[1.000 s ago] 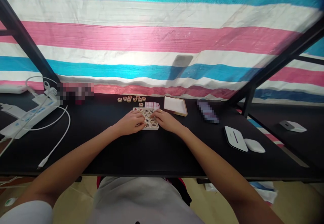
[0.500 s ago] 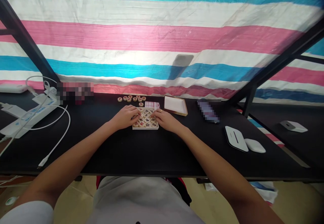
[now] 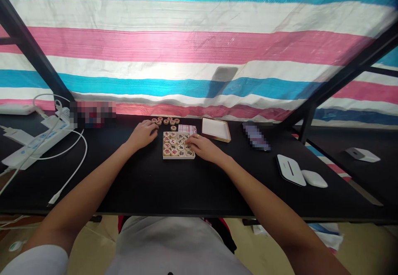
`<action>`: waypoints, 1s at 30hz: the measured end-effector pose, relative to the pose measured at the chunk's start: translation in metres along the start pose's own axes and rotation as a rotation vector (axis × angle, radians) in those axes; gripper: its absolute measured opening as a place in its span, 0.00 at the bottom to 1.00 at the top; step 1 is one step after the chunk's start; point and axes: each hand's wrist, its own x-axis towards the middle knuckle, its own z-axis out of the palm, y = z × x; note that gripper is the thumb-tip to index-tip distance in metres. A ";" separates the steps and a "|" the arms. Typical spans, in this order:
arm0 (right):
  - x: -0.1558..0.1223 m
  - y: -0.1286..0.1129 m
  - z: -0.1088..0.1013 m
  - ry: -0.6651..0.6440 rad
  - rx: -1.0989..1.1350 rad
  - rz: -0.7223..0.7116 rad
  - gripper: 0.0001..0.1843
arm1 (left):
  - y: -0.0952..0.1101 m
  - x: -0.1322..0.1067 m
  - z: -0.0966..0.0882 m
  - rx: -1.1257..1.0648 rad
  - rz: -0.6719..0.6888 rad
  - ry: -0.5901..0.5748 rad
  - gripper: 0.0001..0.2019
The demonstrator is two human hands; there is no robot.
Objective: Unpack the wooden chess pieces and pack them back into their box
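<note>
A shallow white box (image 3: 178,157) holds rows of round wooden Chinese chess pieces (image 3: 173,141), marked in red on the left and black on the right. My right hand (image 3: 201,145) reaches over the box's right edge. Its bent fingers are closed on a piece in the right column, partly hiding it. My left hand (image 3: 143,134) is beyond the box's upper left corner, fingers curved and thumb apart, beside the loose chess pieces (image 3: 166,121) at the back. What lies under its fingers is hidden.
An open box lid (image 3: 215,128) and a pink-and-white card (image 3: 187,128) lie behind the box. To the right are a blurred phone-like object (image 3: 256,136), a white flat device (image 3: 290,170) and a mouse (image 3: 314,178). Left stands a power strip (image 3: 37,142) with white cables (image 3: 84,154).
My left hand has left the box and moved left and back to the loose pieces, covering the leftmost one. More of the red pieces in the box show. My right hand has stayed at the box.
</note>
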 end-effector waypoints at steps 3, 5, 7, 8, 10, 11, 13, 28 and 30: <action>0.000 -0.001 0.000 -0.004 0.000 0.005 0.13 | -0.019 -0.001 0.006 0.059 -0.155 -0.064 0.17; 0.000 -0.001 0.000 -0.003 0.000 0.009 0.13 | -0.025 -0.002 0.009 0.067 -0.202 -0.104 0.20; 0.000 -0.001 0.000 0.000 0.001 0.008 0.13 | -0.026 -0.001 0.012 0.082 -0.227 -0.107 0.22; 0.000 -0.001 0.000 0.001 0.001 0.006 0.13 | -0.026 -0.001 0.012 0.091 -0.238 -0.107 0.23; 0.000 0.000 0.000 0.003 0.002 0.001 0.13 | -0.025 0.000 0.014 0.097 -0.250 -0.128 0.24; 0.000 0.000 0.000 0.004 0.003 0.000 0.13 | -0.025 0.000 0.014 0.093 -0.252 -0.147 0.24; 0.000 0.000 0.000 0.004 0.001 -0.001 0.13 | -0.026 0.001 0.014 0.088 -0.249 -0.167 0.23; -0.001 0.000 -0.001 -0.008 0.004 -0.001 0.12 | -0.021 0.000 0.005 0.113 -0.220 -0.123 0.12; 0.000 0.000 0.000 -0.002 0.001 -0.003 0.12 | -0.020 0.001 0.002 0.089 -0.207 -0.102 0.11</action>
